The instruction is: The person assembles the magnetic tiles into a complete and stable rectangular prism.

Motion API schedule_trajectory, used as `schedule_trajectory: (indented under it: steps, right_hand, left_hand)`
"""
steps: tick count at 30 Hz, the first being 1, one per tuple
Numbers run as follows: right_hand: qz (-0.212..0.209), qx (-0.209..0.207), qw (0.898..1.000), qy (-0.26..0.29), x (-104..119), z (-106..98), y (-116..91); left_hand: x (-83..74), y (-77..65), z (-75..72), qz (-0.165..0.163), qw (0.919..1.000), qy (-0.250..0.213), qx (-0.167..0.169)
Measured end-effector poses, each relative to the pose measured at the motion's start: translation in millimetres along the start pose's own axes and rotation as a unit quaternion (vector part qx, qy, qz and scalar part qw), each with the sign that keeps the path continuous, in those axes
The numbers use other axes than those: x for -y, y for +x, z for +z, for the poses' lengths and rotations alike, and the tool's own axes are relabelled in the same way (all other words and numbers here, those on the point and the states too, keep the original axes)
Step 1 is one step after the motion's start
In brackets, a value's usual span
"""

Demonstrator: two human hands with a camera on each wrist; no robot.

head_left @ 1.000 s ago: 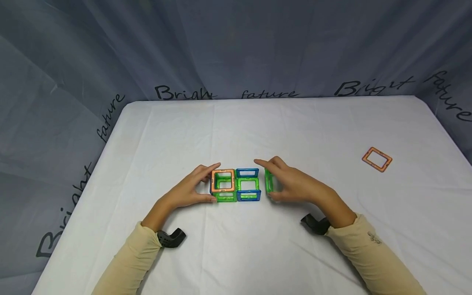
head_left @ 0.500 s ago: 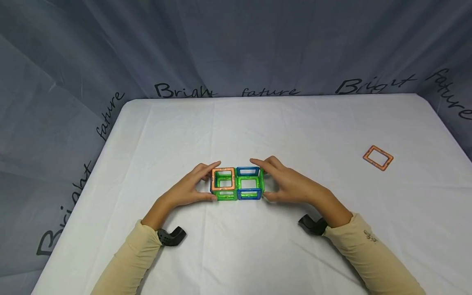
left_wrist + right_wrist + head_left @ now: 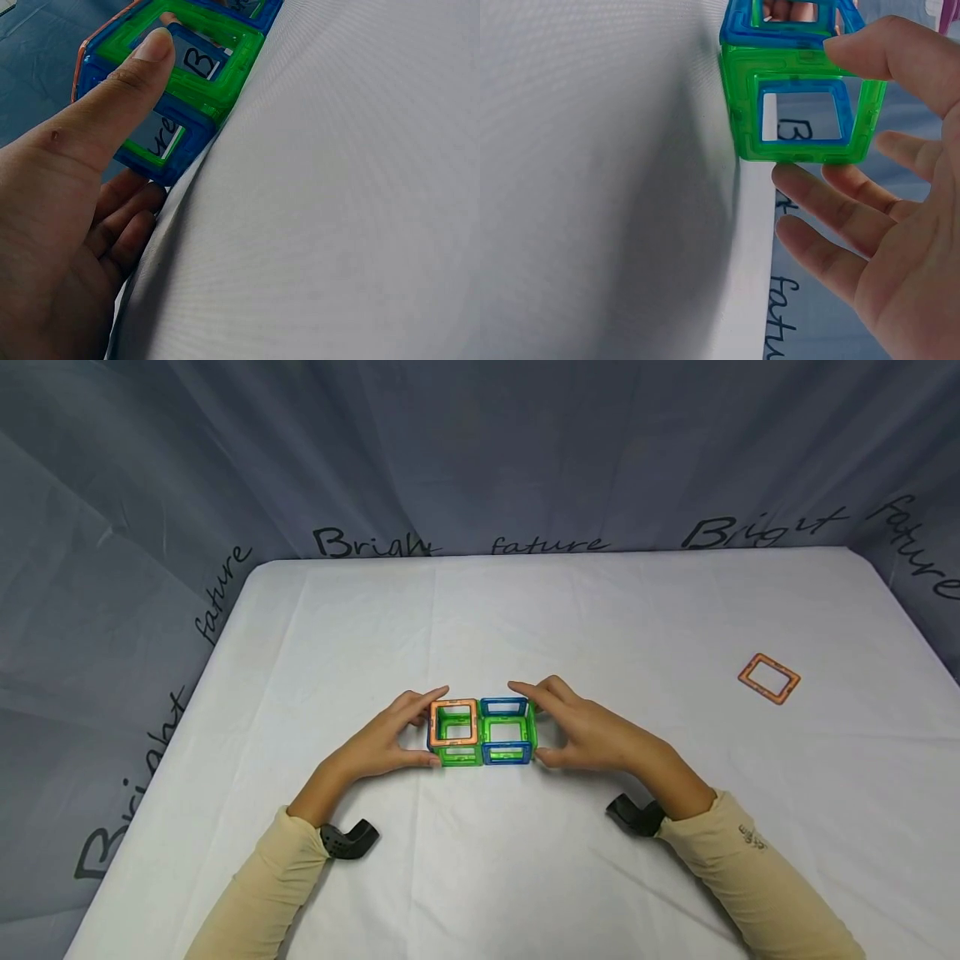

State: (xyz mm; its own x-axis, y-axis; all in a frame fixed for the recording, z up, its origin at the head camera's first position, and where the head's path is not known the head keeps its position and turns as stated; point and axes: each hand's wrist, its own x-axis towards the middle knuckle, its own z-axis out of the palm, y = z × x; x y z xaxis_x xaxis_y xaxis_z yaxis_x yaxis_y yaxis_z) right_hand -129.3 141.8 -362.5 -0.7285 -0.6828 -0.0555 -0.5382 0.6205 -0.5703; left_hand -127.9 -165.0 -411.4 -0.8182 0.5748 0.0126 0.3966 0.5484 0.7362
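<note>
Two joined box shapes built from magnetic tiles stand on the table in the head view. An orange square tile (image 3: 453, 703) tops the left box; the right box has blue tiles (image 3: 507, 757) front and back, and its top is open. My left hand (image 3: 382, 741) holds the left end, thumb (image 3: 135, 75) on the green front tile (image 3: 206, 91) and index finger at the back. At the right end, my right hand (image 3: 600, 732) holds the green end tile (image 3: 739, 105) by its near and far edges, thumb at the front corner. The other right fingers hang loosely beside it.
A loose orange tile frame (image 3: 769, 679) lies flat at the right of the white-covered table (image 3: 600, 618). Behind the table hangs a grey curtain (image 3: 480, 460) with black handwriting. Both wrists wear black camera mounts (image 3: 349, 840).
The right hand has moved left with the green tile, closing the gap to the right box; the tile now stands against its end. The left hand has kept its hold.
</note>
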Motion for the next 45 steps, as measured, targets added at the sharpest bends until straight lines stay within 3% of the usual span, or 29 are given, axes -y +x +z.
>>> schedule_trajectory:
  steps: [22, 29, 45]
  right_hand:
    - [0.021, 0.028, 0.999, -0.003, -4.0, -1.3, 1.1]
    - [0.067, 0.027, 0.997, 0.000, -14.1, -12.7, -2.3]
    - [0.125, 0.020, 0.992, -0.017, -34.1, -26.3, -7.0]
  left_hand:
    - [1.4, 0.2, 0.7, 0.001, 1.0000, -0.001, 0.001]
    - [3.3, -0.9, 1.1, 0.003, 1.0000, 0.002, -0.001]
    - [2.8, -0.6, 0.9, 0.006, 1.0000, 0.000, -0.002]
